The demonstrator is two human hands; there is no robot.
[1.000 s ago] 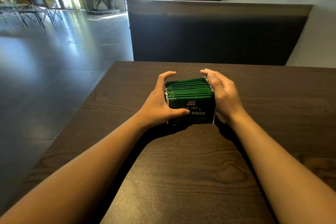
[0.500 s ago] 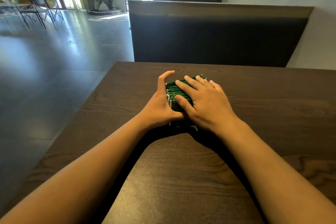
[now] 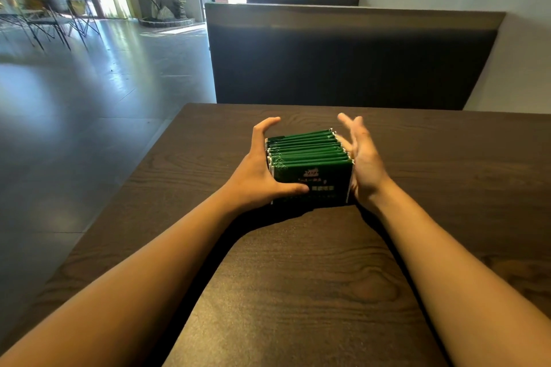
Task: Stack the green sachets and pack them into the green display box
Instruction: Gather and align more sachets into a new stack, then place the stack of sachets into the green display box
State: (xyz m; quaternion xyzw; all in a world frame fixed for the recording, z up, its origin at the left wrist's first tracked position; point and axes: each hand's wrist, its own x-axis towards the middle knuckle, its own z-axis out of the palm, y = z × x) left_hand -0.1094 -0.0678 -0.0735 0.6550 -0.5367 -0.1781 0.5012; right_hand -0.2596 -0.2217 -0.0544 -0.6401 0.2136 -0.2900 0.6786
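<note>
Two hands flank the sachet stack [image 3: 310,164] on the counter [image 3: 298,277]. Left hand [image 3: 259,173] at 9 o'clock grips it, thumb across the front. Right hand [image 3: 362,158] at 3 o'clock rests against it, fingers straight.

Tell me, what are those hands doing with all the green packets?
A person is squaring up a row of green sachets standing on edge on a dark wooden table. The left hand cups the row's left side, thumb across the front packet. The right hand is flat against the right side, fingers straight. A dark bench back stands behind the table. No display box is in view, so nothing looks packed yet.
</note>
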